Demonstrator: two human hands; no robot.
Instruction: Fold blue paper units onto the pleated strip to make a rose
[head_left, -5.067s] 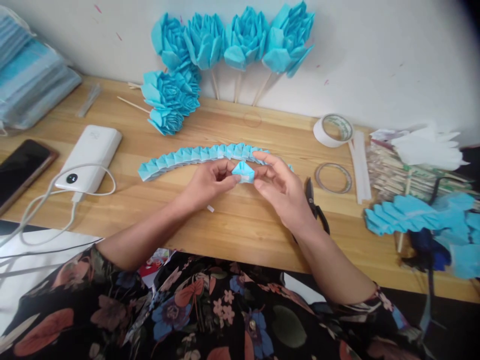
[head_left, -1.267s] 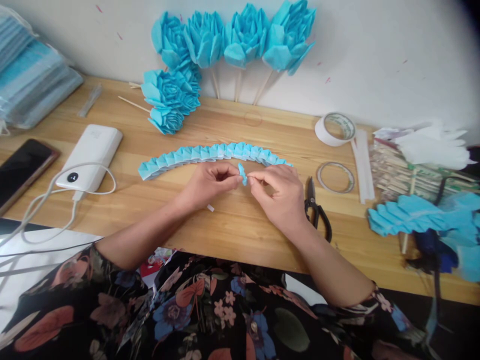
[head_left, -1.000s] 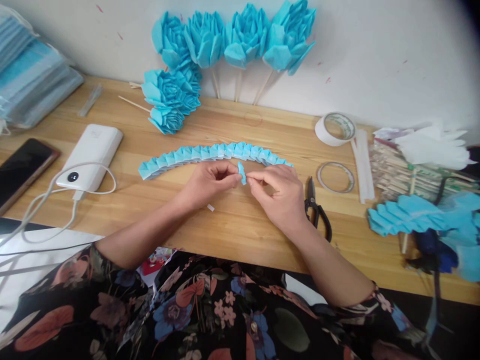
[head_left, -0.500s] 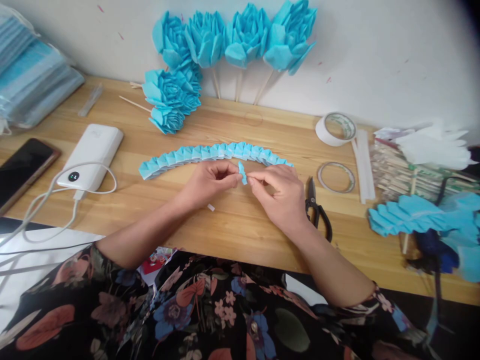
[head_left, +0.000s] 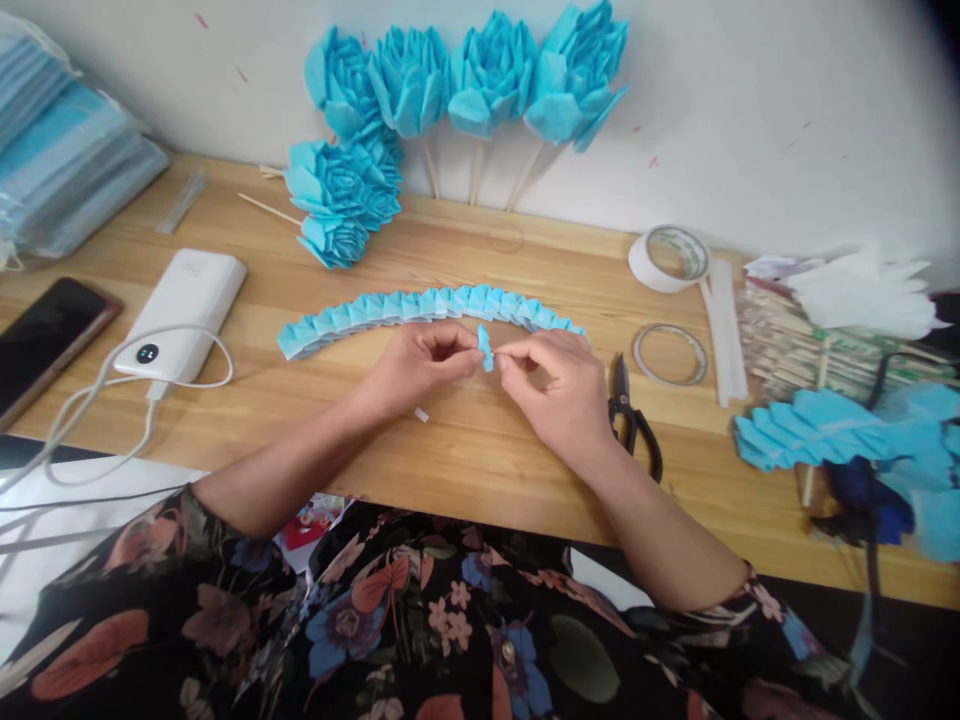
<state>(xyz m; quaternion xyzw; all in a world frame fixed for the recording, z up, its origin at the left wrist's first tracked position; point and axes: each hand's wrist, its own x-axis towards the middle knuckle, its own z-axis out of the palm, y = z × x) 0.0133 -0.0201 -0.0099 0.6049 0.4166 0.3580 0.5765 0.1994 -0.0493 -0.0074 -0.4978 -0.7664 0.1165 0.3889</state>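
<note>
Between the thumb and fingertips of my left hand [head_left: 431, 358] is a small blue folded piece [head_left: 485, 347], held just above the table. My right hand [head_left: 555, 375] pinches at the piece's right edge, its fingertips partly hiding the contact. Behind both hands lies a long curved row of overlapping blue folded petals [head_left: 409, 305]; its right end is partly covered by my right hand. Black-handled scissors [head_left: 632, 420] rest beside my right wrist. A tiny white scrap [head_left: 421, 414] lies under my left forearm's inner side.
Several blue flowers on sticks [head_left: 491, 75] lean on the wall, with more blue flowers [head_left: 337, 180] lying left. A power bank [head_left: 180, 310] with cable and a phone [head_left: 56, 340] are at left. Tape rolls [head_left: 670, 258], wooden sticks [head_left: 795, 335] and another petal strip [head_left: 814, 430] are at right.
My hands stay almost in place, with the small blue piece shifting very slightly between the fingertips. The view itself has moved a touch.
</note>
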